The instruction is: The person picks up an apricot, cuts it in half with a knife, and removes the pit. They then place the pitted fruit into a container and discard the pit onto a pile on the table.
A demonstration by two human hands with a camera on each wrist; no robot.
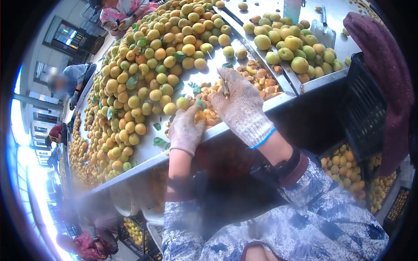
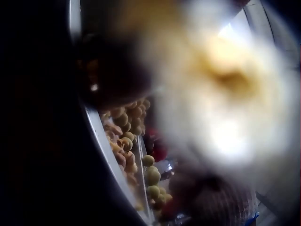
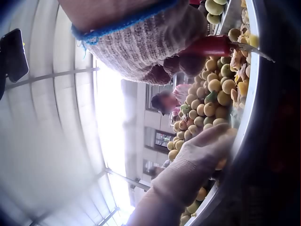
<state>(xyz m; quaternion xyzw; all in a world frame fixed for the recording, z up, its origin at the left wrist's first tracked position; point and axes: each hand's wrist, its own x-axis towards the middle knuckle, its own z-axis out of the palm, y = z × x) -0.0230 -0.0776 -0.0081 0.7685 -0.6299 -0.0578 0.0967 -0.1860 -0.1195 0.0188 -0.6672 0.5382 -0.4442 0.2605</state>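
My gloved left hand [image 1: 185, 130] is at the table's front rim, fingers curled around a yellow-orange apricot [image 1: 200, 116]. Just to its right, my right hand [image 1: 244, 104], in a knitted glove with a blue cuff edge, grips a small knife [image 3: 214, 46]. The knife's red handle and thin blade show in the right wrist view, the blade pointing over the rim. Under and behind both hands lie cut apricot pieces [image 1: 261, 80]. A large heap of whole apricots [image 1: 143, 91] spreads beyond the left hand. Blur covers much of the left wrist view.
A metal divider [image 1: 265, 54] separates another pile of greenish apricots [image 1: 300, 52], with a metal scoop [image 1: 323, 35] behind it. At right, a maroon cloth [image 1: 379, 74] hangs over a black crate [image 1: 361, 104]. Crates of fruit stand below. Other people work along the table.
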